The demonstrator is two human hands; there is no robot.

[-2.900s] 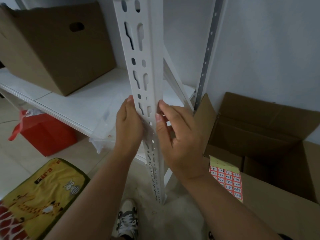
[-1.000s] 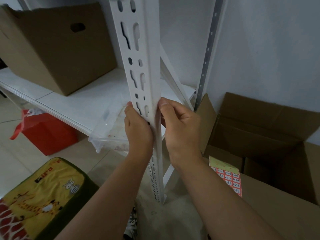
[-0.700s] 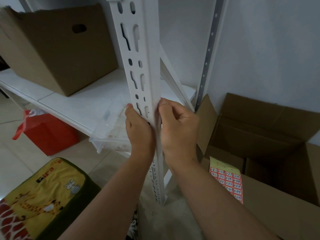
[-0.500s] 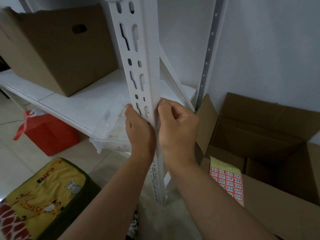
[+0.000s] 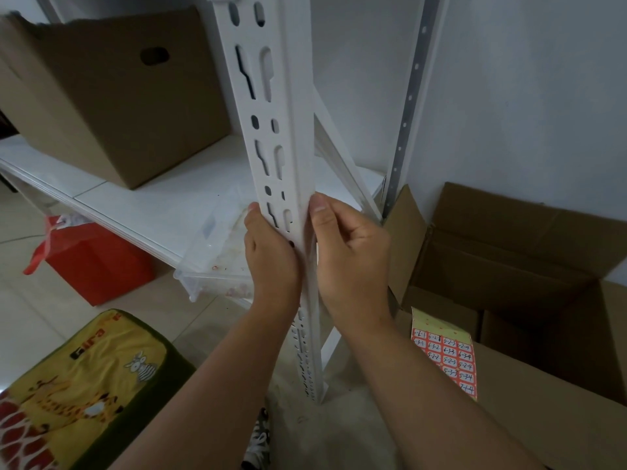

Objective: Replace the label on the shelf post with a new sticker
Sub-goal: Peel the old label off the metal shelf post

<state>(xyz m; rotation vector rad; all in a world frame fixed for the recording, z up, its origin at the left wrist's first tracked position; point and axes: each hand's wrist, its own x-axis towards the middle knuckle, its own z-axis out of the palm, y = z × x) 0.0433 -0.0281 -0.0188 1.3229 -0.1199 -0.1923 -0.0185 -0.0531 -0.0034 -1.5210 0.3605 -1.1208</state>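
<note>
**Both hands on the slotted post**

The landmark is the white shelf post (image 5: 276, 137), a painted metal angle upright, smooth and matt, punched with keyhole slots and small oval holes down its front face. The left hand (image 5: 271, 262) lies against the post's left face, fingers wrapped on it, thumb tip up beside a slot. The right hand (image 5: 353, 256) is on the post's right edge, thumb pressed flat to the corner, the other fingers curled behind; whether a label sits under that thumb cannot be told, since no sticker shows on the post itself.

Right of the post and lower down, the sticker sheet (image 5: 445, 357) lies on the flap of a brown open cardboard box (image 5: 529, 266): a yellow backing with a grid of small red-edged labels bearing handwritten numbers. Left of the post, the flat white shelf board (image 5: 129, 201) carries a corrugated closed cardboard box (image 5: 112, 96) with an oval hand hole. Just left of the post, touching the left hand's side, a clear plastic tray (image 5: 213, 252) juts off the shelf edge. Below left, a glossy red bag (image 5: 91, 262), and a soft yellow cushion (image 5: 81, 385) printed with cartoon animals.
</note>
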